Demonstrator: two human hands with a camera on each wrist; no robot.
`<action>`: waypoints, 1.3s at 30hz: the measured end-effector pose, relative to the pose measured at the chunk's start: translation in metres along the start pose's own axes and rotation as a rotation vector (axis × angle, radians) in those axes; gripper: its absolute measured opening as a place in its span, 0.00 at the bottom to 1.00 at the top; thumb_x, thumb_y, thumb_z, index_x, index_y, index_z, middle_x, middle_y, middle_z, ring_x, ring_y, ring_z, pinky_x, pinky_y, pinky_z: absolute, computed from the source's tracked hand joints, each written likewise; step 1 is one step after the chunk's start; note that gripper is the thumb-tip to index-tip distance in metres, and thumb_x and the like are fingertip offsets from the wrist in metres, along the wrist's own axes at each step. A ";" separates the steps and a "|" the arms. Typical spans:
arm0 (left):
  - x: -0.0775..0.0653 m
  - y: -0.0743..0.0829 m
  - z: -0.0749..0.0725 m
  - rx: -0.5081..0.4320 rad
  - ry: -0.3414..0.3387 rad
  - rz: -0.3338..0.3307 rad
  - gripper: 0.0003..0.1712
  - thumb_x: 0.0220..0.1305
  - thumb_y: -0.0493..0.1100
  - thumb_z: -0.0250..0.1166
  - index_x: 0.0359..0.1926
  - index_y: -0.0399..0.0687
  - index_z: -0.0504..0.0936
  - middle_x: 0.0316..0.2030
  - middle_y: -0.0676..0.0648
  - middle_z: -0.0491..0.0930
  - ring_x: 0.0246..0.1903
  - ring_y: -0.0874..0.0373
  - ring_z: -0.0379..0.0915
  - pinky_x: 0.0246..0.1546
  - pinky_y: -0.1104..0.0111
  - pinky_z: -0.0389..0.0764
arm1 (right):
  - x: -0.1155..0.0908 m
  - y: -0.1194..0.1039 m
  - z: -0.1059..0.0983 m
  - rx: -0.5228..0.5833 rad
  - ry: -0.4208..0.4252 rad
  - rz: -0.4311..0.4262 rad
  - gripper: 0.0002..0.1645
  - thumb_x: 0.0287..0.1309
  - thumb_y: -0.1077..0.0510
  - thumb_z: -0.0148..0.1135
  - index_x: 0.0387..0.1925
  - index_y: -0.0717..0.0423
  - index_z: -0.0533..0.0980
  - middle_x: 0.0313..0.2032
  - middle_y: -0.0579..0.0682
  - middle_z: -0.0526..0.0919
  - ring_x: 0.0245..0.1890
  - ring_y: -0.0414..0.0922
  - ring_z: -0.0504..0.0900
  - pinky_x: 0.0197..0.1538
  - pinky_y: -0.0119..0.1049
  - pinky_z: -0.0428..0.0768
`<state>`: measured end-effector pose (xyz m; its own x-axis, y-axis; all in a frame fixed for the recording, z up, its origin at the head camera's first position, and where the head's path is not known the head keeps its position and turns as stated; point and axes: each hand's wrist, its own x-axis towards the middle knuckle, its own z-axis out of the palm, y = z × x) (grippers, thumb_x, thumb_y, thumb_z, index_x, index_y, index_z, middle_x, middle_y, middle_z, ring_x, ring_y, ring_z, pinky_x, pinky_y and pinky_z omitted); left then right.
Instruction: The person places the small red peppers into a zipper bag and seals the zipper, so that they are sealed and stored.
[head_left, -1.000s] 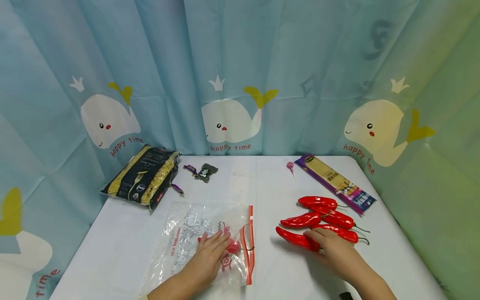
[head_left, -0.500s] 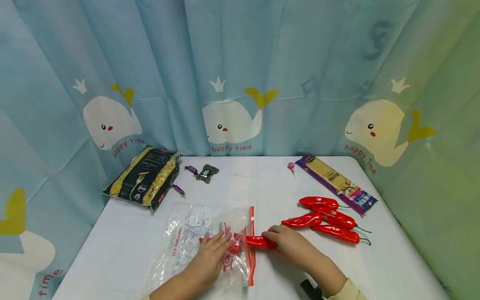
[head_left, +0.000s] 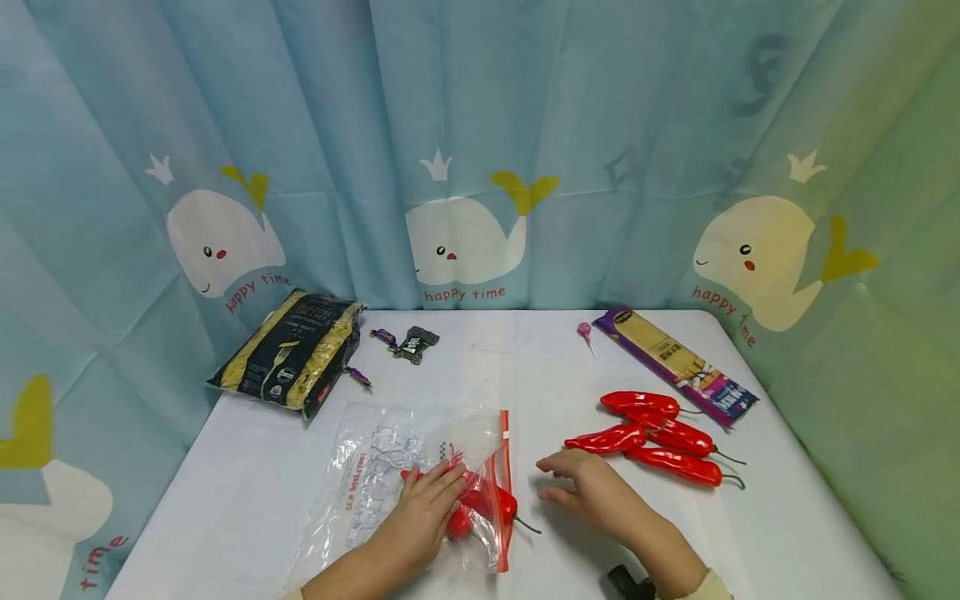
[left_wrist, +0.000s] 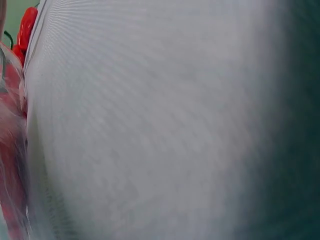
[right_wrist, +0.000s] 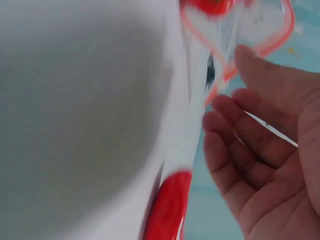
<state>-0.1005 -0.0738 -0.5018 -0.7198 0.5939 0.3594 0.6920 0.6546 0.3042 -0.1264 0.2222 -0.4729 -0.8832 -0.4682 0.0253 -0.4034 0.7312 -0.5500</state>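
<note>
A clear zip bag (head_left: 360, 442) with a red zip edge lies flat in the head view. My left hand (head_left: 422, 512) rests on top of it with its fingers extended. Inside the bag are red chili peppers (head_left: 504, 504), partly hidden by that hand; one green stem pokes out past the zip edge. My right hand (head_left: 588, 492) hovers to the right of the bag's mouth, holding nothing, its fingers loosely bent and apart in the right wrist view. Several more red chili peppers (head_left: 671, 467) lie in a pile beyond it. The left wrist view is mostly blurred white.
At the back left sits a pasta bag (head_left: 288, 354), with small wrapped candies (head_left: 415, 344) beside it. A pink lollipop (head_left: 585, 331) and a purple noodle packet (head_left: 675, 367) lie at the back right. A patterned curtain (head_left: 480, 125) surrounds the white table.
My right hand carried a chili pepper left from the pile into the bag's mouth, let it go and drew back slightly right. My left hand stayed on the bag.
</note>
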 end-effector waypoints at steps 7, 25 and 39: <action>-0.001 -0.003 -0.001 0.020 0.020 0.011 0.20 0.65 0.35 0.64 0.58 0.38 0.81 0.61 0.40 0.78 0.63 0.40 0.71 0.57 0.32 0.68 | -0.023 0.006 0.003 0.219 -0.204 0.145 0.14 0.62 0.43 0.68 0.35 0.47 0.88 0.28 0.34 0.85 0.27 0.34 0.77 0.34 0.31 0.79; 0.000 -0.001 -0.002 -0.008 0.008 0.006 0.20 0.66 0.35 0.63 0.59 0.38 0.80 0.63 0.40 0.76 0.65 0.40 0.69 0.58 0.32 0.67 | -0.006 -0.013 0.016 0.204 -0.211 -0.006 0.07 0.62 0.54 0.69 0.32 0.51 0.87 0.26 0.31 0.84 0.25 0.28 0.75 0.31 0.29 0.79; -0.002 -0.002 0.001 0.034 0.000 0.024 0.23 0.64 0.35 0.65 0.60 0.36 0.79 0.64 0.42 0.76 0.65 0.41 0.69 0.58 0.34 0.68 | 0.042 -0.014 0.033 0.059 0.016 -0.125 0.06 0.64 0.57 0.68 0.33 0.54 0.86 0.26 0.36 0.83 0.25 0.29 0.74 0.30 0.29 0.77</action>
<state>-0.1007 -0.0759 -0.5040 -0.7033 0.6095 0.3659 0.7066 0.6559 0.2657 -0.1501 0.1757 -0.4916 -0.8307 -0.5457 0.1098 -0.4963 0.6368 -0.5900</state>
